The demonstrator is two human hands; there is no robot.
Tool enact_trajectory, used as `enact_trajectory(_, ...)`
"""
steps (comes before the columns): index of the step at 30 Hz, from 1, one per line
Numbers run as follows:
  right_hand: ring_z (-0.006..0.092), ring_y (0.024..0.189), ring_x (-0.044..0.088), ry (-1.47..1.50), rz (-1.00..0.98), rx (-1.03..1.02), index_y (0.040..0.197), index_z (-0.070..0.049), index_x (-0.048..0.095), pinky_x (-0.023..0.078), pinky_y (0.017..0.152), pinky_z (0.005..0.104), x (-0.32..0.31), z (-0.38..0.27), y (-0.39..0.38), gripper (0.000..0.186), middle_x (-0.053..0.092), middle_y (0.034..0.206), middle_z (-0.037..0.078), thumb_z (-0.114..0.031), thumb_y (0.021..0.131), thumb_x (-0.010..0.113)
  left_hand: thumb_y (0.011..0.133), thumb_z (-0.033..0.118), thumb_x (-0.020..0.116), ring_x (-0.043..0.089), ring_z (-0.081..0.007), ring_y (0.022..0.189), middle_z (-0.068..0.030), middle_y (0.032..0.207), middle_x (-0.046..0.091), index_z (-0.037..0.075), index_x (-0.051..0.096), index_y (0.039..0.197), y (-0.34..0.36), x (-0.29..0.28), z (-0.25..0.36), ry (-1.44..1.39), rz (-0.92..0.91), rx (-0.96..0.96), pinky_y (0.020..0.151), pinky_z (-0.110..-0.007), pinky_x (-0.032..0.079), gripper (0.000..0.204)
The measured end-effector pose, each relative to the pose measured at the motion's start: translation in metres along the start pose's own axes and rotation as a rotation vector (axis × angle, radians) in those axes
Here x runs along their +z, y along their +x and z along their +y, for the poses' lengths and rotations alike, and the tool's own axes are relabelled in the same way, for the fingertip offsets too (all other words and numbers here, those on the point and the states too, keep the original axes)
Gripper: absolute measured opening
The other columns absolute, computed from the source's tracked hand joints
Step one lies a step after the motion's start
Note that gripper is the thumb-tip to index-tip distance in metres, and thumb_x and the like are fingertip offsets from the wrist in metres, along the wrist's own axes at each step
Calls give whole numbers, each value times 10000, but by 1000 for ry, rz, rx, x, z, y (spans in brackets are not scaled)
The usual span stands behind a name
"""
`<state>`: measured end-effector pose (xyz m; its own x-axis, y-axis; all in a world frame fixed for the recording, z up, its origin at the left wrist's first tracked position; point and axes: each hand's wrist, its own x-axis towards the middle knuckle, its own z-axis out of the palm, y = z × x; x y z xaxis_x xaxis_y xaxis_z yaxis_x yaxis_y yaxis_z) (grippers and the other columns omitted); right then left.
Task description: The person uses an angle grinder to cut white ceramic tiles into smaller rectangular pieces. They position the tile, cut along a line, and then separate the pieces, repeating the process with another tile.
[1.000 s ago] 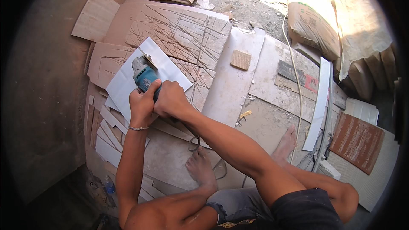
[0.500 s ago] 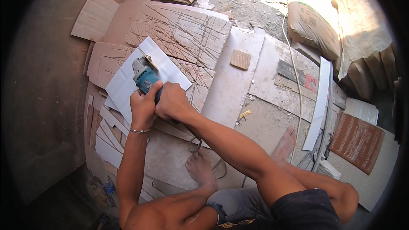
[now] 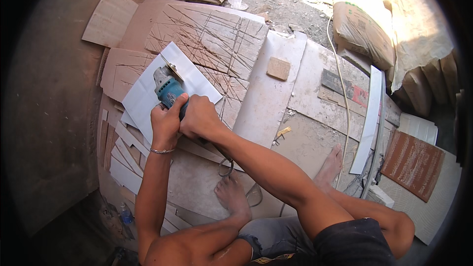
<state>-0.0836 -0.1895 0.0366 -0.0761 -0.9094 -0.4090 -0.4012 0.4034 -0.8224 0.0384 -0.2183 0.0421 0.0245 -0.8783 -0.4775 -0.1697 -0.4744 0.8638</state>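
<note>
Both hands are gripping the blue angle grinder [image 3: 167, 88]: left hand [image 3: 165, 123] is wrapping the body from the left, right hand [image 3: 199, 118] is closing over the rear handle, fingers curled tight on both. Grinder is sitting on a white tile [image 3: 148, 93], disc end pointing up-left. The tile is lying flat on a scored, cut-marked slab [image 3: 217, 39] on the floor. Small square tile offcut [image 3: 279, 68] is lying well apart to the right. Person's bare foot [image 3: 231, 197] is resting below the hands.
</note>
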Motion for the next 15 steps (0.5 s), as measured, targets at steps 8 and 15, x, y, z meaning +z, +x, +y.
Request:
enact_trajectory(8,509,957,729,11,1,5,926,138,654,616,858,495,-2,2,-5,379,705,985,358,-85,647,781,893,263,870,659,-108,743,-73,912,716,-58,679,1005,-5,4,1,25,15,0,657,-271,538,390)
enact_trajectory(15,508,950,731,15,8,5,919,139,654,619,849,491,-1,3,-4,380,705,983,357,-75,632,781,890,259,872,660,-109,743,-76,913,715,-62,675,1002,-5,3,0,5,11,2,655,-271,537,394)
